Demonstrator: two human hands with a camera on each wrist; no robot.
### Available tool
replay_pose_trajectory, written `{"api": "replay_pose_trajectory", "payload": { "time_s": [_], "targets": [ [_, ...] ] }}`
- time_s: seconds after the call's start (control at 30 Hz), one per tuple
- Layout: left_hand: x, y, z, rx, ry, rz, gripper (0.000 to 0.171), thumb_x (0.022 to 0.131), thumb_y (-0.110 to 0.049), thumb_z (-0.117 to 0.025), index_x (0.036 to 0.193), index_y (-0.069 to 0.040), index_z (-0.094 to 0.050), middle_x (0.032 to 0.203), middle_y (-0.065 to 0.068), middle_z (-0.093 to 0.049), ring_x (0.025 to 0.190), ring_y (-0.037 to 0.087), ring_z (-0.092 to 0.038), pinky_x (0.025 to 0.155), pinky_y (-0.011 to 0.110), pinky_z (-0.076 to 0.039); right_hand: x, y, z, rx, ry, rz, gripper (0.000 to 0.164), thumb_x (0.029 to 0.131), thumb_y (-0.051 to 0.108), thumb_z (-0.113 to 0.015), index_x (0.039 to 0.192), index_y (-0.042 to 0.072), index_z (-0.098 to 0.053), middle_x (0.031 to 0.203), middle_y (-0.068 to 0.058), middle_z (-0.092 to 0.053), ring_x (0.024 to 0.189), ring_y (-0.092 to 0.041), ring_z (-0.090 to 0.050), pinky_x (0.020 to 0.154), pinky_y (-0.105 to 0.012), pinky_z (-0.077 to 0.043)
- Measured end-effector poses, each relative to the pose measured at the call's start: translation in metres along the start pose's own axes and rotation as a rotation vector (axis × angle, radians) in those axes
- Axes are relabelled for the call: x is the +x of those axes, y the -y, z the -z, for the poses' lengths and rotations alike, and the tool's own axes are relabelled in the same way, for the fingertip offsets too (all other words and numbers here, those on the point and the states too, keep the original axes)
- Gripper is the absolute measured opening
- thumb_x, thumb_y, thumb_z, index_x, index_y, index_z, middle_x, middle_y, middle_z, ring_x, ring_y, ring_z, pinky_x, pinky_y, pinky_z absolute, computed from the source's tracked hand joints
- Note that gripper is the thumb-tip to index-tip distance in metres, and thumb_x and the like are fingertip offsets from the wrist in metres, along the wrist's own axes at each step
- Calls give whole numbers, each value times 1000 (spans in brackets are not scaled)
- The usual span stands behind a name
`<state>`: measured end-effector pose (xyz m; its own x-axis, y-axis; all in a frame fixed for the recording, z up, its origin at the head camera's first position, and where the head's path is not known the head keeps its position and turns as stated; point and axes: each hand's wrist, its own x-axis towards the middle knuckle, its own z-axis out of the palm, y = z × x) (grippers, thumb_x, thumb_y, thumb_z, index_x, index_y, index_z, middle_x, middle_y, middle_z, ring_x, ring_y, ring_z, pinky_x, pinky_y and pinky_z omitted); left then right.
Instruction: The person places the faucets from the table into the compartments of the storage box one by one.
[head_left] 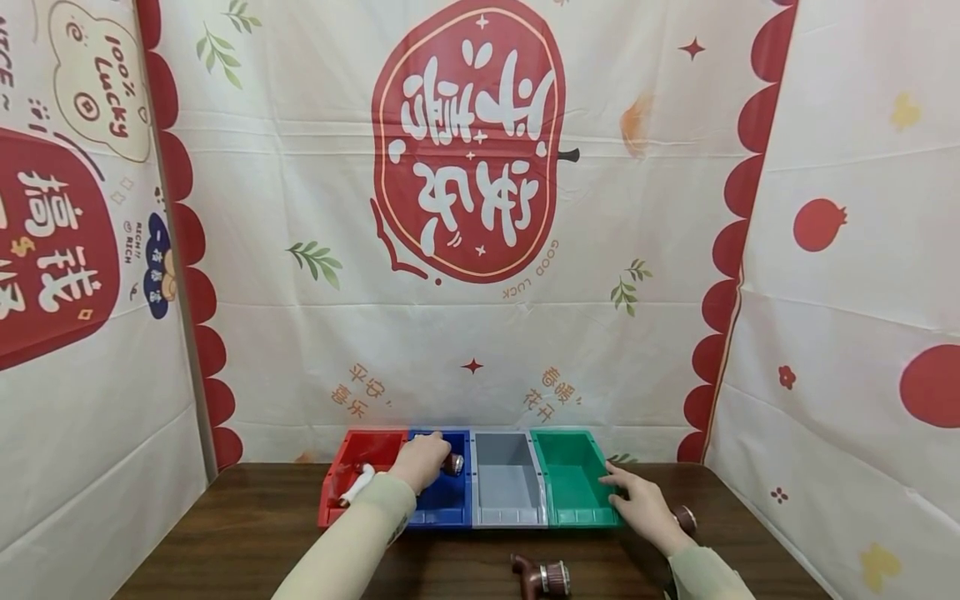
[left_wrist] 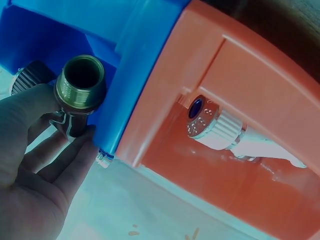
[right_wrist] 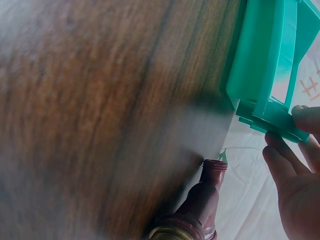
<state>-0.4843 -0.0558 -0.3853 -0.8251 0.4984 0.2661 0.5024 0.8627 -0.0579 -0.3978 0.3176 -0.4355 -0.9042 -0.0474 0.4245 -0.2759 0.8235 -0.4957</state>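
My left hand (head_left: 422, 460) reaches into the blue bin (head_left: 442, 510) and holds a brown tap (head_left: 452, 464). In the left wrist view, thumb and fingers curl round the tap's body, with its threaded end (left_wrist: 80, 92) facing the camera and a ribbed knob (left_wrist: 32, 77) beyond the thumb. My right hand (head_left: 643, 510) rests at the right side of the green bin (head_left: 573, 483). Its fairly straight fingers (right_wrist: 280, 157) touch the bin's edge in the right wrist view. A second brown tap (head_left: 684, 518) lies on the table beside the right wrist, partly hidden by it.
A white tap (head_left: 358, 485) lies in the red bin (head_left: 333, 487) at the left of the joined row. Between blue and green stands the grey bin (head_left: 510, 492). Another brown tap (head_left: 543, 577) lies on the wooden table (head_left: 232, 525) in front. Printed cloth walls (head_left: 465, 333) enclose the table.
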Motion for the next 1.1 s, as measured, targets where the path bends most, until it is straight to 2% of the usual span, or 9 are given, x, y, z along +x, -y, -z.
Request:
{"api": "replay_pose_trajectory", "payload": {
  "time_s": [0.3,0.53,0.73,1.1],
  "targets": [
    [3,-2,-3,35,-21,-10,8,86,-8,-71,86,-16,-72,81,3,-59,68,18,-59,64,33,-56,2,-3,1,6,-13,12,27,85,-5,-65,110,0,-71,136,-21,-53,124,-43,-49,96,-57,-42],
    [4,-2,-7,48,6,-2,6,85,-12,-74,89,-16,-73,82,3,-61,71,18,-59,69,35,-57,1,-5,0,22,-1,2,27,85,-5,-65,111,1,-71,137,-21,-53,125,-42,-48,95,-57,-43],
    [4,-2,-12,52,-11,-2,7,84,-10,-74,86,-16,-73,81,3,-61,70,19,-59,68,35,-56,1,-7,-2,17,-5,-2,27,85,-5,-65,111,2,-71,137,-20,-53,125,-42,-49,96,-57,-42],
    [3,-2,-13,48,-30,0,7,84,-9,-75,85,-16,-74,81,3,-61,73,20,-59,69,36,-56,2,-8,-3,20,-14,12,27,85,-5,-65,110,2,-72,136,-20,-54,124,-41,-50,96,-56,-42]
  ]
}}
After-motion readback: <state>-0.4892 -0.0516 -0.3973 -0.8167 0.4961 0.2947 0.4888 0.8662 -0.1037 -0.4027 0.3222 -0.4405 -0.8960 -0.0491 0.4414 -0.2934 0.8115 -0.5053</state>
